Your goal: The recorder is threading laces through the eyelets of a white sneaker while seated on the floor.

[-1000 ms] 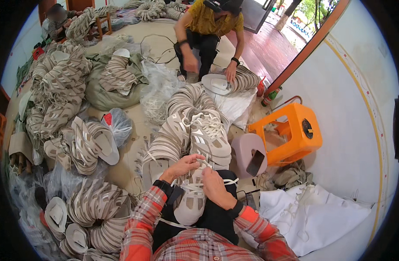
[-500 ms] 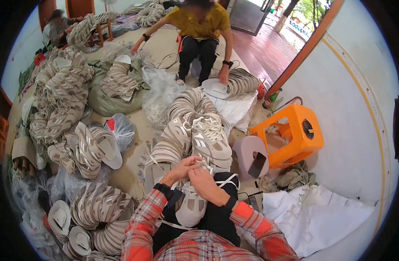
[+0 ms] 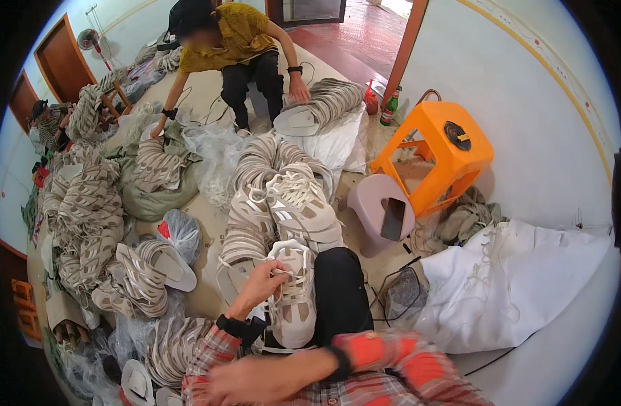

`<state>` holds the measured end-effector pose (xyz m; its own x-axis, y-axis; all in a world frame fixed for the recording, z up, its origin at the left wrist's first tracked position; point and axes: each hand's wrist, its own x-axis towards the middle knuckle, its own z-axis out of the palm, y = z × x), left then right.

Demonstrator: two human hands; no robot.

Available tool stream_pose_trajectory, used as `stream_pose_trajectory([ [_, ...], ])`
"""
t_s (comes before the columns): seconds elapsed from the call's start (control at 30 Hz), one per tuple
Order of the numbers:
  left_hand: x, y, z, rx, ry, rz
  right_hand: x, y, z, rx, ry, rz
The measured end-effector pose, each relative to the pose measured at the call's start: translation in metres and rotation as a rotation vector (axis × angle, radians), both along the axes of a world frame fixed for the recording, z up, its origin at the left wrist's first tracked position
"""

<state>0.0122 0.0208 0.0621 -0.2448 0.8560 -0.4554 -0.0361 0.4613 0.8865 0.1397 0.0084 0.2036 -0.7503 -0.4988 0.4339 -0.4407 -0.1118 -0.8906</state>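
Observation:
A beige and white shoe upper lies toe toward me on my lap, laces criss-crossed over its front. My left hand is at its left edge, finger and thumb closed in a pinch on a white shoelace near the eyelets. My right hand, blurred by motion, is low across my body over the left sleeve; its fingers are too smeared to read. Just beyond the upper, a stack of laced uppers stands beside a row of nested uppers.
At right are an orange stool, a mauve stool with a phone on it, and white cloth. Heaps of uppers and plastic bags fill the left. A co-worker sits ahead, touching other stacks.
My hands have parted: the right swept left and toward me, while the left stays at the upper. The view has shifted. The co-worker leans left, one hand now at the stack on the green sack.

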Motion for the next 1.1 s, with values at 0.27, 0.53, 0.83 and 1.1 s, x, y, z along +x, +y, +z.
stream_pose_trajectory([
  [0.27,0.000,-0.021,0.000,0.439,0.495,0.092,0.047,0.149,-0.145,0.414,-0.423,-1.129],
  [0.53,-0.016,-0.012,0.009,0.391,0.661,-0.066,0.019,0.163,-0.146,0.025,-0.703,-0.944],
  [0.83,0.024,0.022,-0.018,0.488,1.033,0.387,0.015,0.159,-0.140,-0.182,-0.790,-0.742],
  [1.1,0.023,-0.017,-0.015,0.245,0.763,0.083,0.050,0.171,-0.115,-0.100,-0.923,-0.617],
])
